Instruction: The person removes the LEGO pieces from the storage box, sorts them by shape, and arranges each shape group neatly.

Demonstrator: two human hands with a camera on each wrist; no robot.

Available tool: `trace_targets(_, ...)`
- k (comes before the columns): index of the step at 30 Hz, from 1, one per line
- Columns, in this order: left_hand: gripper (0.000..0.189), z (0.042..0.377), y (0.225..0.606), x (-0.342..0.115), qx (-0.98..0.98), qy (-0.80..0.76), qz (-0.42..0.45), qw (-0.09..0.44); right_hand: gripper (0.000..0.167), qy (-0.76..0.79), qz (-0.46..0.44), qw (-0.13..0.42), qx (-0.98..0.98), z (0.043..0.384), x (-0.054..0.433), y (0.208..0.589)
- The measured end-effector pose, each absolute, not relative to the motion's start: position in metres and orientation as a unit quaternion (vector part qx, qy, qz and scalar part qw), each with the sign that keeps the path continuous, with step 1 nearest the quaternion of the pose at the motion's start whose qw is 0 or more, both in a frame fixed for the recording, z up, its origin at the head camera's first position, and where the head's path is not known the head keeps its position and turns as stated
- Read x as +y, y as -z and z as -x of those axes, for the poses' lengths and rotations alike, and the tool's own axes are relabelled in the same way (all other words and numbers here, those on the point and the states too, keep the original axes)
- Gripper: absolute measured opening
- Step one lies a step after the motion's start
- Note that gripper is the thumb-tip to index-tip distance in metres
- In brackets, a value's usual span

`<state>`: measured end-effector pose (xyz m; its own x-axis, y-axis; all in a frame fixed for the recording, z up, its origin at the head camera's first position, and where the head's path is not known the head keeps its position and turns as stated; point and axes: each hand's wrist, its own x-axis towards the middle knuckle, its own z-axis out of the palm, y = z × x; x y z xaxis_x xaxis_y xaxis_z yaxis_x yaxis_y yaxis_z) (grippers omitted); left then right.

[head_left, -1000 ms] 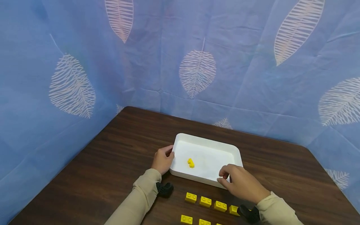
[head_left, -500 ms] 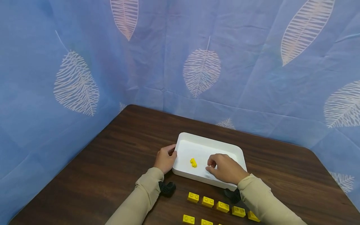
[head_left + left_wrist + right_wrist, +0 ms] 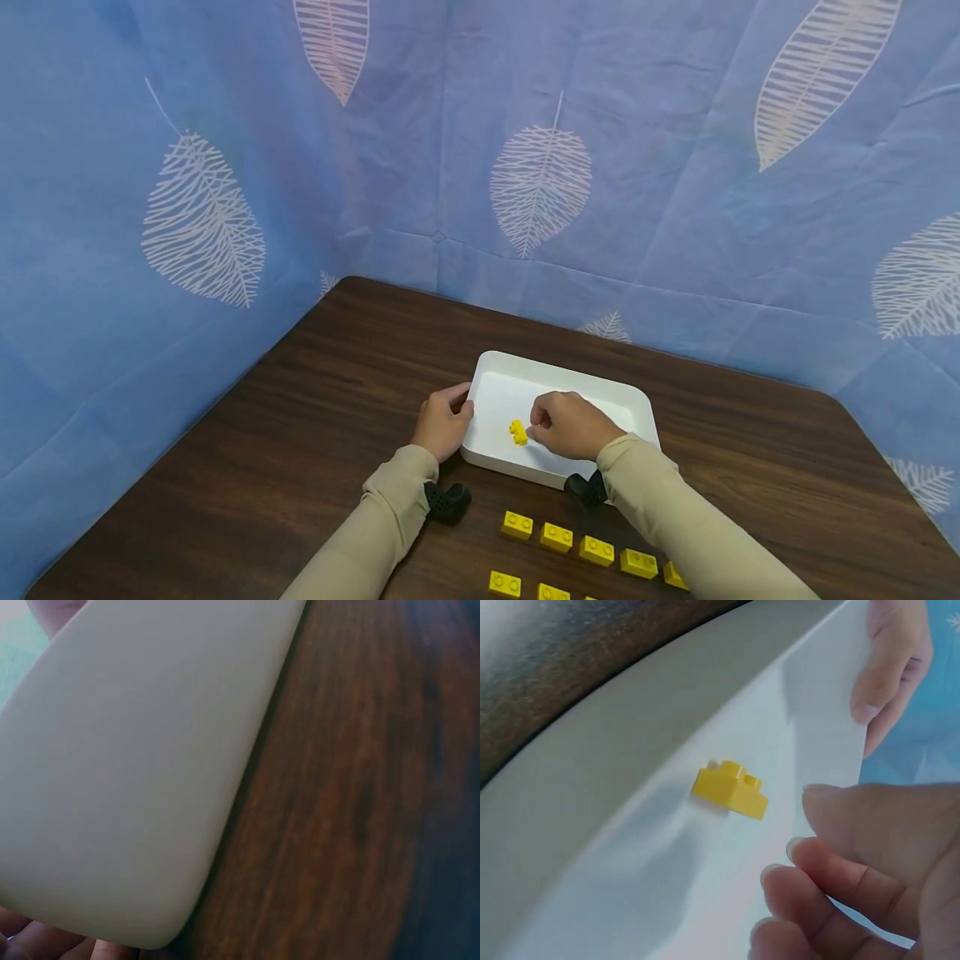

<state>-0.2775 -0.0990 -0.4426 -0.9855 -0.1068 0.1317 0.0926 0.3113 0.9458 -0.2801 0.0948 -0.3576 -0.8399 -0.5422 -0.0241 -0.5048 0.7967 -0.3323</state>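
A white tray (image 3: pixel 491 462) stands on the dark wooden table. At its left end, my left hand (image 3: pixel 441 423) holds the wall; in the right wrist view the thumb laps over the rim (image 3: pixel 866 712). Inside the tray lies a small yellow toy brick piece (image 3: pixel 518 432) with round studs (image 3: pixel 731 769). My right hand (image 3: pixel 573 427) hovers over the tray just right of that piece. Its thumb and loosely bent fingers (image 3: pixel 795 896) are apart, with nothing between them. The left wrist view is mostly filled by the tray's outer wall (image 3: pixel 142 765).
In front of the tray several yellow two-stud bricks (image 3: pixel 557 537) stand in a row on the table (image 3: pixel 315 400). A second row (image 3: pixel 505 583) is cut off by the lower frame edge. Behind the table hangs a blue leaf-patterned cloth (image 3: pixel 420 150).
My right hand has moved left over the tray, from its front right corner to beside the small yellow piece. The left hand has kept its place on the tray's left end.
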Motion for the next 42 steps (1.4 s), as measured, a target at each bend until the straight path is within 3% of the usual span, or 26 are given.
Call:
trace_targets(14,0.036,0.281,0.44,-0.096,-0.811,0.578,-0.01,0.085,0.015,0.124,0.239,0.154,0.951,0.3,0.081,0.359)
trace_targets(31,0.037,0.28,0.441,-0.097,-0.808,0.584,-0.016,0.074,0.008,0.075,0.214,0.176,0.958,0.31,0.072,0.366)
trace_targets(42,0.037,0.279,0.444,-0.1,-0.803,0.592,-0.01,0.072,0.02,0.066,0.201,0.198,0.957,0.318,0.076,0.37)
